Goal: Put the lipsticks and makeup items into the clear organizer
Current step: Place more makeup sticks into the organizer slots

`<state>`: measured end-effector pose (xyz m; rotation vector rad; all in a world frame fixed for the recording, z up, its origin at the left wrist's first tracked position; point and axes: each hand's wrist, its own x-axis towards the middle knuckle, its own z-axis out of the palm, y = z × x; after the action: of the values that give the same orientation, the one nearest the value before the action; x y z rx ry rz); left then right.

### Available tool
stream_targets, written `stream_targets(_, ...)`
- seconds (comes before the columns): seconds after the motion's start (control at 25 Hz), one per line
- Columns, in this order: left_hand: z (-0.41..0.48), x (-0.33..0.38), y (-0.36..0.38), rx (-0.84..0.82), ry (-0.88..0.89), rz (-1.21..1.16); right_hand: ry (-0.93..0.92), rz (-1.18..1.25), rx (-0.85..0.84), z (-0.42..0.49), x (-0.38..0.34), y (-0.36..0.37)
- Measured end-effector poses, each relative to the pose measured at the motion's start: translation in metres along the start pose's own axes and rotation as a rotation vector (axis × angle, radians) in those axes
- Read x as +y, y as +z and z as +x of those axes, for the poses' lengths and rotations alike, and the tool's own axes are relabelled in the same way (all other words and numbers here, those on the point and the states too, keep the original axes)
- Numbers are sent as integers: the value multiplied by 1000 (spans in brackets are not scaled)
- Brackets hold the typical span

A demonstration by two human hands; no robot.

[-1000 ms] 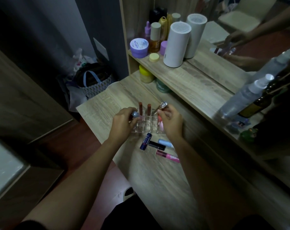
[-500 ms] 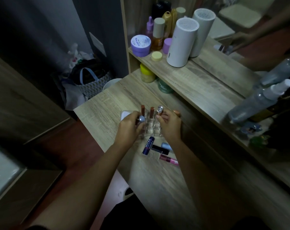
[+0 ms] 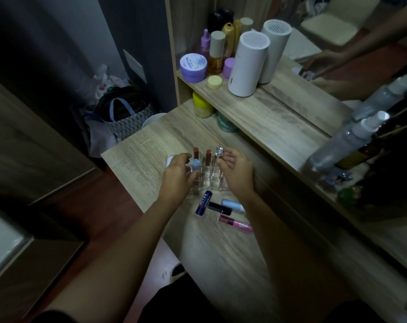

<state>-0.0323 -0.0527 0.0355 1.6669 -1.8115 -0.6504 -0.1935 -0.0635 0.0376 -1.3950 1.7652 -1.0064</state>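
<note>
Head view: left hand (image 3: 178, 177) is gripping a blue-capped tube (image 3: 195, 164) over the organizer (image 3: 209, 180); right hand (image 3: 236, 170) is hovering half-open; four tubes are lying near on the tabletop (image 3: 137, 159).

Dim indoor view with heavy dark vignetting and wide-angle bending at the edges; wood beyond the fingers is brightest, slightly soft.

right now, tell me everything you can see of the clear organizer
The clear organizer is a see-through plastic grid of small square slots standing on the wooden desk. Its back row holds two brown lipsticks and a silver-capped tube, all upright. The left hand lowers a light blue capped item at its left side; the right hand steadies the right. Front slots look empty.
</note>
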Motion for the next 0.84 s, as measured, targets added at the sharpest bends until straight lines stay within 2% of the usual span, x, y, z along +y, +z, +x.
stream_targets(0.28,-21,6,15,-6,47,-26,-21,-23,14,-17,22,-20)
stream_targets(0.52,-26,-8,14,-67,67,16,59,-138,50,-28,52,-30)
stream_targets(0.72,-48,-17,26,-311,214,155,63,-304,2,-44,74,-38)
stream_targets(0.84,-62,-10,45,-411,275,220,110,-357,-92,-57,90,-41)
